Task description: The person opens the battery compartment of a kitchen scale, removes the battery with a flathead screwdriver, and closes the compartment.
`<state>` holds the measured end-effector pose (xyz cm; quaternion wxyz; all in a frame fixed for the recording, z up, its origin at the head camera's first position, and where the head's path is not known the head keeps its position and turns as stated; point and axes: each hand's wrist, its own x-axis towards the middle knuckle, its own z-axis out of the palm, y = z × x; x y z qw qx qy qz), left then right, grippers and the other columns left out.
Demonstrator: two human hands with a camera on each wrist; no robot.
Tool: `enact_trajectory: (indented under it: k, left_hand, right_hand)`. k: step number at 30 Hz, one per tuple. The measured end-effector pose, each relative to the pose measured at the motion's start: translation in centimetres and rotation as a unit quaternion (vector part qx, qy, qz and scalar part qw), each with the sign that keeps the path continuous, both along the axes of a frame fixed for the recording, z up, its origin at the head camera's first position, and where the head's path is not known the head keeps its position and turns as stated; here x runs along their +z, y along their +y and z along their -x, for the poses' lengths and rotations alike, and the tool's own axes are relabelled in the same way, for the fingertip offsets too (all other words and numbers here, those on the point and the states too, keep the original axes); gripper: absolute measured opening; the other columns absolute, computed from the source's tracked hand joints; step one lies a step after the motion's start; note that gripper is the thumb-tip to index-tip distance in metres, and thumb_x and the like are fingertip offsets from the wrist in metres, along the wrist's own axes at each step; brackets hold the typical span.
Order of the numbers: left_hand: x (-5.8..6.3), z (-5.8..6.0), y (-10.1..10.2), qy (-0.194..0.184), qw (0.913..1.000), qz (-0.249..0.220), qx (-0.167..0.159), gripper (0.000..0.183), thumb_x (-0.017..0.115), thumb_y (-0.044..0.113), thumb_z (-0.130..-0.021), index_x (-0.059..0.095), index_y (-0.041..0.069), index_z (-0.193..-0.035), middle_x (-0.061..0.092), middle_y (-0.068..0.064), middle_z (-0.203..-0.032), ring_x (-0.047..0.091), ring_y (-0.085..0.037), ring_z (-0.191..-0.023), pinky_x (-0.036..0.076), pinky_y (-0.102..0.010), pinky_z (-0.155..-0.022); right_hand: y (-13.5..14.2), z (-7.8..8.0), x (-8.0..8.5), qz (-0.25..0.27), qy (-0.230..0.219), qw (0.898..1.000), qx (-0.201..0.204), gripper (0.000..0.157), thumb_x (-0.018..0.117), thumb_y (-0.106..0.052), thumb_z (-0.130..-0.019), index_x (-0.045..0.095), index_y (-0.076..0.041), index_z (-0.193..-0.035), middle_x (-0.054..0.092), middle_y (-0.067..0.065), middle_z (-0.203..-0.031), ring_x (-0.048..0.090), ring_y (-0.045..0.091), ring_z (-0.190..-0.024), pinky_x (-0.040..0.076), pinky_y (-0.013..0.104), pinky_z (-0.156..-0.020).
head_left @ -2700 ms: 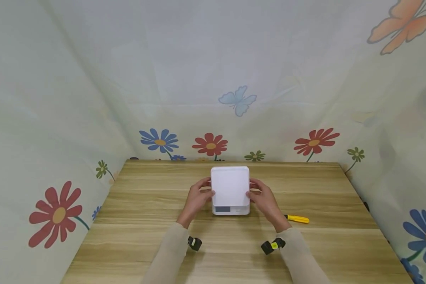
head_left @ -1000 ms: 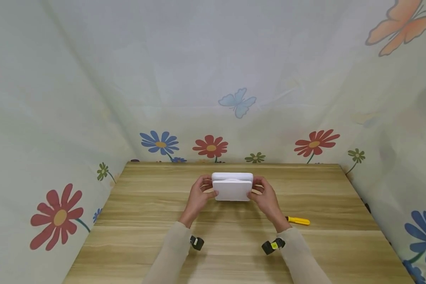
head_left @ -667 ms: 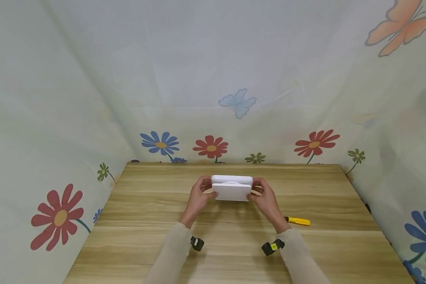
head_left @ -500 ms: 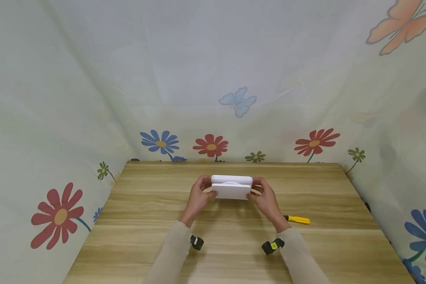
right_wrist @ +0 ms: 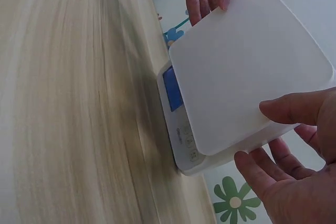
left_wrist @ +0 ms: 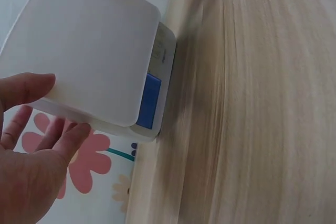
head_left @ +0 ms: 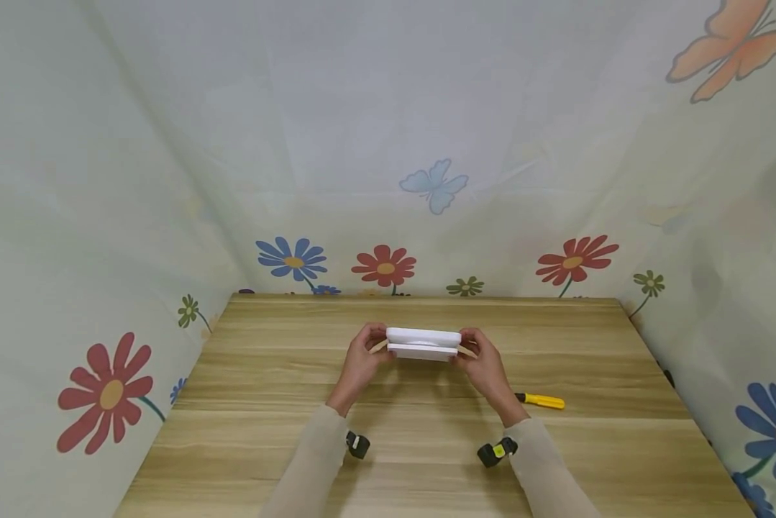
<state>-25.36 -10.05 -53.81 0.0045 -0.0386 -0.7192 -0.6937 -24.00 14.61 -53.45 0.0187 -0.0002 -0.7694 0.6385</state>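
A white digital kitchen scale (head_left: pixel 423 337) stands tilted up steeply, so the head view sees mostly its upper edge. Its square weighing plate (left_wrist: pixel 89 40) faces back toward the person. The blue display (right_wrist: pixel 172 88) lies along the lower edge, close to the tabletop; I cannot tell whether that edge touches. My left hand (head_left: pixel 362 362) grips one side, the thumb on the plate and fingers on the body's side. My right hand (head_left: pixel 485 365) holds the opposite side in the same way. The scale's underside is hidden.
The scale is over the far half of a wood-grain table (head_left: pixel 265 388). A yellow handle with a black end (head_left: pixel 543 401) lies to the right of my right wrist, partly covered by it. Flower-printed cloth walls (head_left: pixel 336 144) rise behind and at both sides.
Earlier the scale's plate and display faced the head camera. Both hands have tipped it more upright, leaving a thin edge in view. Over the last second it has tilted slightly further.
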Motion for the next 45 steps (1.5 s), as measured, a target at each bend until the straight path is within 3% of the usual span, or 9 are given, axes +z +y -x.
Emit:
enact_trajectory:
  k: [5,9,15,19,23,25,31,38,45]
  left_hand:
    - [-0.5,-0.1,-0.1,-0.01,0.9998,-0.009,-0.011,0.047,0.067,-0.02,-0.083,0.057,-0.003,-0.125,0.057,-0.027,-0.139,0.053,-0.043,-0.138,0.043,-0.051,-0.119]
    - [-0.8,-0.2,-0.1,-0.014,0.9998,-0.002,-0.013,0.048,0.065,-0.022,-0.083,0.056,-0.005,-0.127,0.054,-0.031,-0.144,0.054,-0.045,-0.137,0.049,-0.049,-0.114]
    - [-0.8,-0.3,-0.2,-0.019,0.9998,0.001,-0.004,0.05,0.064,-0.023,-0.08,0.056,-0.005,-0.127,0.06,-0.027,-0.137,0.058,-0.045,-0.132,0.058,-0.043,-0.104]
    - [-0.9,-0.3,-0.2,-0.018,0.9998,-0.002,-0.005,0.048,0.064,-0.022,-0.082,0.057,-0.004,-0.126,0.062,-0.028,-0.134,0.061,-0.045,-0.128,0.062,-0.042,-0.095]
    - [-0.9,-0.3,-0.3,-0.022,0.9996,-0.012,-0.009,0.045,0.064,-0.02,-0.084,0.058,-0.004,-0.126,0.064,-0.029,-0.132,0.064,-0.044,-0.125,0.064,-0.035,-0.085]
    - [-0.8,-0.4,-0.3,-0.019,0.9997,-0.012,-0.013,0.045,0.064,-0.019,-0.085,0.057,-0.005,-0.127,0.063,-0.03,-0.134,0.064,-0.043,-0.124,0.062,-0.031,-0.083]
    - [-0.8,-0.2,-0.4,-0.008,0.9996,-0.001,-0.028,0.052,0.06,-0.021,-0.085,0.053,-0.007,-0.134,0.061,-0.032,-0.138,0.064,-0.043,-0.125,0.06,-0.025,-0.087]
    - [-0.8,-0.3,-0.7,-0.001,0.9989,0.025,-0.041,0.054,0.055,-0.02,-0.087,0.052,-0.004,-0.138,0.058,-0.03,-0.144,0.06,-0.043,-0.13,0.058,-0.035,-0.102]
    - [-0.7,-0.4,-0.7,-0.015,0.9992,0.009,-0.035,0.039,0.048,-0.006,-0.099,0.053,-0.002,-0.138,0.057,-0.029,-0.145,0.057,-0.038,-0.135,0.059,-0.026,-0.093]
  right_hand:
    - [-0.1,-0.3,-0.3,0.014,0.007,1.0,-0.008,0.042,0.066,0.021,-0.084,0.055,0.005,-0.122,0.057,0.023,-0.129,0.057,0.043,-0.132,0.06,0.03,-0.097]
    - [-0.2,-0.4,-0.5,0.027,0.012,1.0,-0.009,0.041,0.062,0.024,-0.084,0.056,0.007,-0.121,0.058,0.028,-0.132,0.058,0.047,-0.13,0.058,0.018,-0.086]
    - [-0.2,-0.3,-0.8,0.031,-0.002,0.999,-0.012,0.043,0.062,0.024,-0.084,0.059,0.004,-0.122,0.059,0.027,-0.135,0.062,0.044,-0.125,0.06,0.019,-0.082]
    - [-0.2,-0.3,-0.9,0.02,0.001,1.0,-0.013,0.043,0.063,0.023,-0.085,0.06,0.003,-0.122,0.06,0.026,-0.134,0.065,0.043,-0.121,0.063,0.026,-0.083]
    - [-0.3,-0.3,-1.0,0.022,0.003,1.0,-0.008,0.044,0.061,0.024,-0.085,0.059,0.006,-0.124,0.06,0.029,-0.133,0.068,0.041,-0.116,0.065,0.035,-0.085]
    - [-0.3,-0.3,-1.0,0.028,-0.001,1.0,-0.007,0.043,0.061,0.024,-0.085,0.058,0.008,-0.125,0.061,0.031,-0.133,0.07,0.036,-0.113,0.065,0.032,-0.083]
    - [-0.2,-0.3,-1.1,0.031,-0.015,0.999,-0.018,0.041,0.063,0.022,-0.085,0.059,0.006,-0.122,0.065,0.033,-0.129,0.07,0.02,-0.103,0.062,0.025,-0.078]
    - [-0.2,-0.2,-1.5,0.022,-0.002,1.0,-0.01,0.04,0.062,0.023,-0.085,0.059,0.008,-0.122,0.064,0.035,-0.129,0.069,0.03,-0.113,0.062,0.024,-0.084]
    - [-0.2,-0.4,-1.6,0.0,0.002,1.0,-0.009,0.042,0.062,0.023,-0.083,0.059,0.007,-0.122,0.064,0.034,-0.13,0.067,0.036,-0.118,0.056,0.013,-0.082]
